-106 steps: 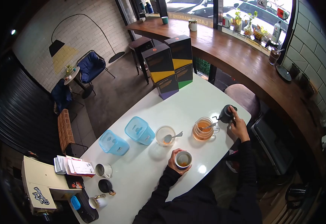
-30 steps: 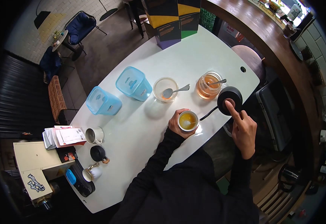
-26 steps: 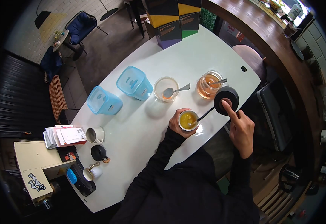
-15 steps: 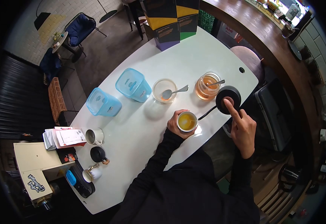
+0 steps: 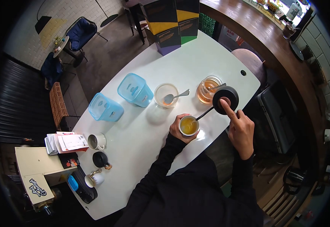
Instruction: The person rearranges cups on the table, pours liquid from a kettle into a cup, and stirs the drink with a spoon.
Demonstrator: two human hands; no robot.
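My left hand (image 5: 180, 129) is wrapped around a small cup (image 5: 189, 133) that contains yellow liquid. My right hand (image 5: 242, 132) holds a black gooseneck kettle (image 5: 231, 92), its index finger pressed on the brown lid knob; the kettle's handle is hidden by the hand. The thin spout (image 5: 205, 114) reaches to the cup's right rim. Beyond the kettle stands a glass jar (image 5: 203, 94) of amber liquid with a spoon in it. A clear round tub (image 5: 158, 91) with a metal spoon (image 5: 168, 99) is beyond the cup.
Two blue plastic containers (image 5: 145, 94) stand left of the tub. At the table's left end are a white mug (image 5: 101, 140), a black cup (image 5: 100, 159), a white-and-gold cup (image 5: 98, 178) and papers (image 5: 73, 142). Dark boxes (image 5: 168, 39) stand at the far edge.
The kettle and my right hand have shifted slightly left, toward the cup. The liquid's surface looks different, with the pale patch less distinct. My left hand keeps its hold.
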